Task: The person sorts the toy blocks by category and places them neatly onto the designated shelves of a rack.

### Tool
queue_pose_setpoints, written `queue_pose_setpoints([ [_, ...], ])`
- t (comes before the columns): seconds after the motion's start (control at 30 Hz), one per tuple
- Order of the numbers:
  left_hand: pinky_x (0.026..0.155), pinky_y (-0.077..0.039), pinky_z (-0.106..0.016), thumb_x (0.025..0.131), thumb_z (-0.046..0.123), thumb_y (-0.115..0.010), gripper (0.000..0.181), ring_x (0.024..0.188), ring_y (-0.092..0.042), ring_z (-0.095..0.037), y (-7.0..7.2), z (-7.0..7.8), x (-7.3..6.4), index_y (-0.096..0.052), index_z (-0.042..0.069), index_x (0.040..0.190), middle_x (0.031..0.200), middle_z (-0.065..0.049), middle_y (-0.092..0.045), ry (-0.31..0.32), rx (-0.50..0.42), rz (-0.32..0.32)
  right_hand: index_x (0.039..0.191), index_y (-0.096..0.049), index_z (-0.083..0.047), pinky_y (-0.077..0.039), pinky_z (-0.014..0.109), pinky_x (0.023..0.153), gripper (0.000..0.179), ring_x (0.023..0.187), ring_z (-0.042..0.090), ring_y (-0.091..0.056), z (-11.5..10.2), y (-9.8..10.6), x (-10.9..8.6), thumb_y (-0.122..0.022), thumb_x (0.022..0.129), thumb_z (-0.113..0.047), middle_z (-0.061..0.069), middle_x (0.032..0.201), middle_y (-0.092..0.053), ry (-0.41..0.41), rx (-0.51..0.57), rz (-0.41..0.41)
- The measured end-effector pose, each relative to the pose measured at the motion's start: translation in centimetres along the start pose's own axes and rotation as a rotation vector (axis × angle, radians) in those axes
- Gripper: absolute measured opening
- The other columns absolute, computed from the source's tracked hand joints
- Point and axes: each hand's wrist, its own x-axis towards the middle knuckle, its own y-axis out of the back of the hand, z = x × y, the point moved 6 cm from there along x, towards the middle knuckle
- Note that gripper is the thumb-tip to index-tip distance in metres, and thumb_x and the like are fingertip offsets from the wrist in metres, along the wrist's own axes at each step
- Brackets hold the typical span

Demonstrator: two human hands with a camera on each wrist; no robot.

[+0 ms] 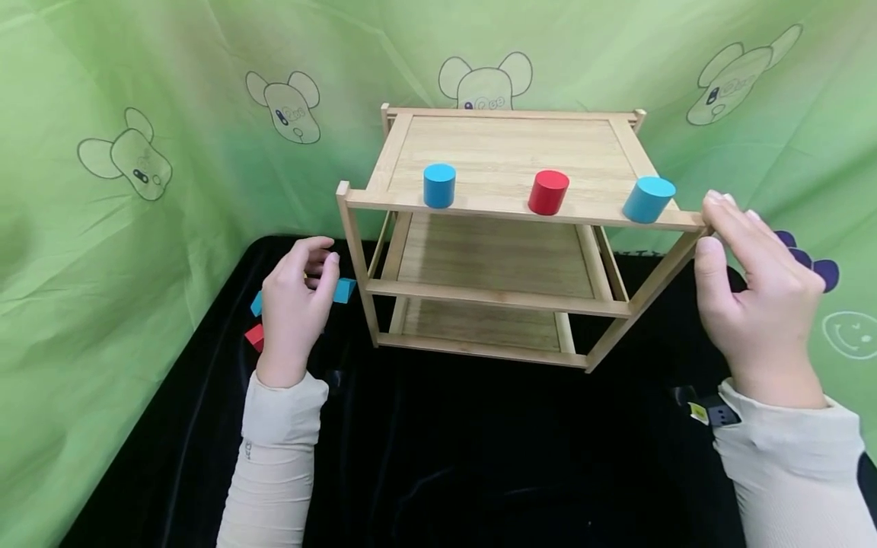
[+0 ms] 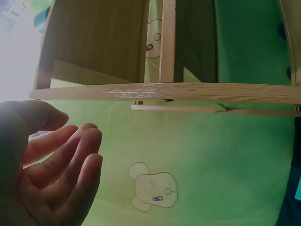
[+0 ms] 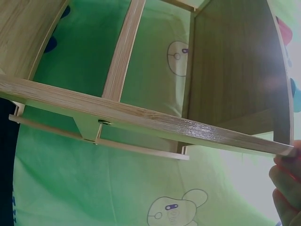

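A three-tier wooden shelf rack stands in the middle. On its top board, along the front edge, a blue cylinder, a red cylinder and a second blue cylinder stand upright in a row. My right hand is at the rack's top right front corner, its fairly straight fingertips right at the post end; the right wrist view shows those fingers at the edge. To the left of the rack, my left hand hovers with loosely bent fingers and nothing between them, apart from the post in the left wrist view.
Behind and beneath the left hand lie blue blocks and a red block, partly hidden. Black cloth covers the table. A green curtain with printed mouse-like heads surrounds the back and sides.
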Motion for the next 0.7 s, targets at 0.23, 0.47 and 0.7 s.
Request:
queue_pose_setpoints([
  [0.23,0.070,-0.060,-0.040,0.099,0.010,-0.063,0.021,0.080,-0.070,-0.025,-1.0,-1.8,0.2,-0.068,-0.001,0.116,0.098,-0.015,-0.073,0.069,0.028,-0.031,0.117,-0.076,-0.005,-0.045,0.035,0.108,0.036,0.116,0.021,-0.066,0.0,-0.2,0.1,-0.056,0.095,-0.025,0.015,0.115,-0.072,0.000,-0.012,-0.015],
  [0.47,0.078,-0.060,-0.042,0.099,0.009,-0.061,0.023,0.087,-0.069,-0.029,-2.5,-3.7,0.1,-0.066,-0.003,0.118,0.103,-0.017,-0.071,0.154,0.027,-0.075,0.117,-0.076,-0.005,-0.045,0.036,0.108,0.036,0.116,0.022,-0.066,0.0,0.0,0.2,-0.057,0.095,-0.027,0.016,0.114,-0.072,-0.003,-0.010,-0.005],
  [0.7,0.085,-0.054,-0.046,0.099,0.009,-0.060,0.024,0.094,-0.066,-0.031,-3.5,-5.6,-0.5,-0.065,-0.003,0.119,0.106,-0.018,-0.069,0.212,0.065,-0.106,0.117,-0.076,-0.005,-0.045,0.035,0.108,0.036,0.116,0.022,-0.066,-0.1,0.1,0.1,-0.058,0.095,-0.027,0.017,0.114,-0.072,-0.004,-0.011,-0.005],
])
